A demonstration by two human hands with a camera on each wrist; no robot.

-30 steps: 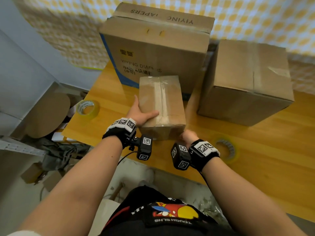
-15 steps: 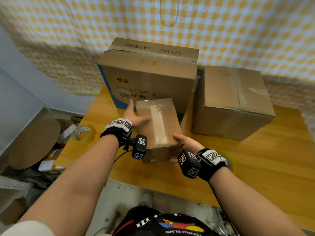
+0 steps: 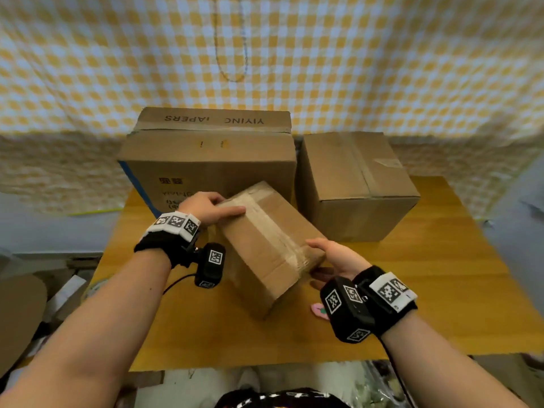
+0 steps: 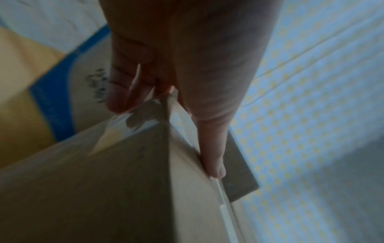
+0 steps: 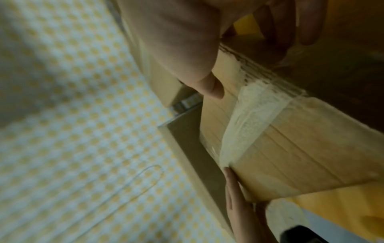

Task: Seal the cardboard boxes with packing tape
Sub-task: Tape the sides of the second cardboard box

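Observation:
A small cardboard box (image 3: 265,245) with a clear tape strip (image 3: 266,228) along its top seam is tilted and turned diagonally over the wooden table (image 3: 441,290). My left hand (image 3: 206,210) grips its far left corner, thumb on top and fingers round the end. My right hand (image 3: 338,257) holds the near right end, thumb on top and fingers beneath. The left wrist view shows the left hand (image 4: 176,65) pinching the box (image 4: 104,189) at its corner. In the right wrist view the right hand (image 5: 176,49) clasps the taped box (image 5: 280,156).
A large printed diaper carton (image 3: 206,160) stands at the back of the table, with a plain taped box (image 3: 353,184) to its right. A small pink object (image 3: 319,310) lies under my right wrist. A yellow checked cloth (image 3: 323,69) hangs behind.
The small box lay flat and lengthwise on the table a second ago. Both hands have since lifted, tilted and turned it diagonal, and the right hand moved from below its near end up to its right end.

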